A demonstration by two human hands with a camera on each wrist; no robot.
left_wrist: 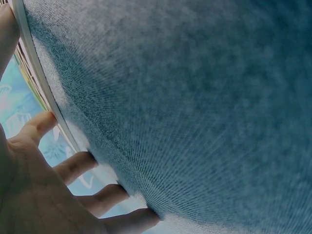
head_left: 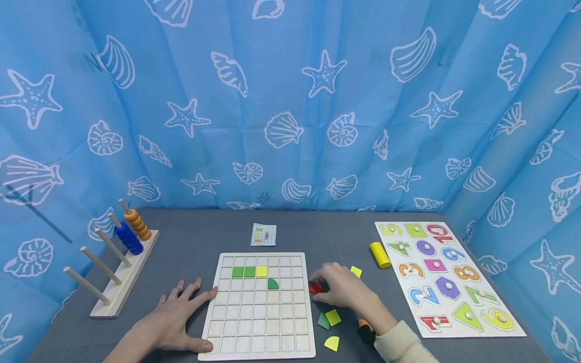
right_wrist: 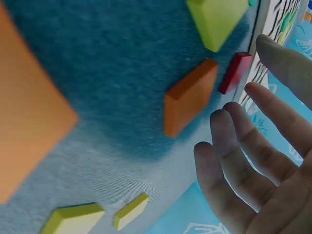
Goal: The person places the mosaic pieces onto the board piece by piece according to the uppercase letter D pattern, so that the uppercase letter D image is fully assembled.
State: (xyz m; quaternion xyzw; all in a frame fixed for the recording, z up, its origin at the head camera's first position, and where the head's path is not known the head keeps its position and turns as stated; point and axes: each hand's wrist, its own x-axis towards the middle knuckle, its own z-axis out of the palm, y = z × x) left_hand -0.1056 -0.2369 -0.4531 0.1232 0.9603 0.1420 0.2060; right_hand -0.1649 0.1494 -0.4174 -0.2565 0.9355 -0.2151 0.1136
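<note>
My left hand (head_left: 174, 322) lies spread at the left side of a pale wooden grid board (head_left: 242, 313), thumb by its lower corner and index finger at its edge. On the board sit green square tiles (head_left: 244, 272), a yellow square tile (head_left: 262, 271) and a green quarter-circle tile (head_left: 273, 284). Beyond the board's right edge, my right hand (head_left: 340, 287) reaches down over a red tile (head_left: 315, 287), thumb and index finger on either side. In the right wrist view the red tile (right_wrist: 236, 73) rests on the cloth, with the fingers apart around it.
Loose tiles lie right of the board: yellow-green square (head_left: 333, 317), green piece (head_left: 323, 321), yellow quarter circle (head_left: 332, 344), orange tile (right_wrist: 191, 99). A pattern card (head_left: 263, 235) lies behind. Outward stand a peg rack (head_left: 124, 272), a yellow cylinder (head_left: 380, 255) and a number puzzle (head_left: 447, 280).
</note>
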